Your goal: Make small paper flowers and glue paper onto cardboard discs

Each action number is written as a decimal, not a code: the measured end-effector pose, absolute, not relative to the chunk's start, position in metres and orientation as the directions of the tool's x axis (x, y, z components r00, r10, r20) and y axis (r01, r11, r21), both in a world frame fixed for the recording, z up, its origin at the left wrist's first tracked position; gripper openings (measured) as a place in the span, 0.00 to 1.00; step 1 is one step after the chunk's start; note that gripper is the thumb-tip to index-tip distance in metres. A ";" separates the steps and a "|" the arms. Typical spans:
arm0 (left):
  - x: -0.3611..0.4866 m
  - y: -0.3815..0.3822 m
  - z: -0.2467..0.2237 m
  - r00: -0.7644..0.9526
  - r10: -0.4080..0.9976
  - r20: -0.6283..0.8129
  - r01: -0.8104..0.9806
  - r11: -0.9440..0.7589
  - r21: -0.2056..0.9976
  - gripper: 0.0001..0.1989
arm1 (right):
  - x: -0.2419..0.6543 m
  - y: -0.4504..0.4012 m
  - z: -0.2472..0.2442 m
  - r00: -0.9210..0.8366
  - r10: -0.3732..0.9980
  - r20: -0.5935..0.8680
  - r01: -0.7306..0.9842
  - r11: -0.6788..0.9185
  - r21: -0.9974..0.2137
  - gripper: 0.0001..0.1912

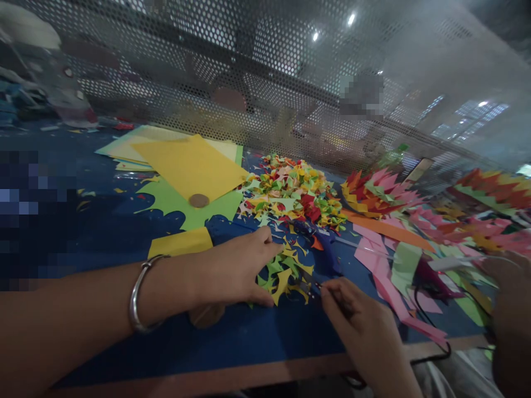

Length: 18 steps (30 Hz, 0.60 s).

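My left hand [253,265], a silver bangle on its wrist, reaches over a small heap of yellow and green paper scraps [282,271]. Its thumb and fingers are apart at the heap's left side. At the right of the same heap, my right hand [360,318] is closed around what look like small dark scissors [309,284], whose blades point into the scraps. The handles are mostly hidden by my fingers. Just beyond lies a blue glue gun [329,251] with a clear glue stick. A folded yellow paper piece [180,243] sits behind my left forearm.
Yellow sheets [194,163] lie over a scallop-cut green sheet [207,215], with a brown disc [199,200] on top. A large scrap pile [294,190] stands by the perforated screen [265,66]. Pink strips [385,265] and another person's hand [508,271] near a magenta glue gun [443,279] are at right.
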State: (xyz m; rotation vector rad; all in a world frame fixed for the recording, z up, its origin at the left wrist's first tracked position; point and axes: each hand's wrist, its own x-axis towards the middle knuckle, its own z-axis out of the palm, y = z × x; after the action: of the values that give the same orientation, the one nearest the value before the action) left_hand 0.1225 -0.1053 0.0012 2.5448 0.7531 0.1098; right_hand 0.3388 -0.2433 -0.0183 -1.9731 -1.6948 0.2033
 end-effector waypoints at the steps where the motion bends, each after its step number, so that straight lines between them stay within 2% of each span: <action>1: 0.123 -0.105 0.001 0.845 0.532 -0.061 0.493 -0.729 0.476 0.39 | 0.339 -0.243 -0.017 0.205 0.952 0.228 0.875 -0.074 -0.479 0.14; 3: 0.123 -0.105 0.001 0.841 0.536 -0.071 0.499 -0.720 0.483 0.39 | 0.344 -0.246 -0.012 0.213 0.947 0.241 0.883 -0.081 -0.463 0.14; 9: 0.124 -0.103 0.003 0.842 0.532 -0.093 0.506 -0.717 0.480 0.45 | 0.361 -0.256 -0.003 0.254 0.953 0.162 0.917 -0.184 -0.355 0.13; 18: 0.128 -0.101 -0.001 0.850 0.524 -0.060 0.479 -0.720 0.502 0.45 | 0.354 -0.249 -0.003 0.218 0.960 0.174 0.938 -0.157 -0.310 0.14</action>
State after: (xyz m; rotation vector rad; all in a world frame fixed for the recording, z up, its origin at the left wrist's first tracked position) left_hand 0.1275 -0.1009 -0.0009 2.5118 0.7337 0.1169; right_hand 0.3539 -0.2490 -0.0027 -2.1495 -1.7669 0.0895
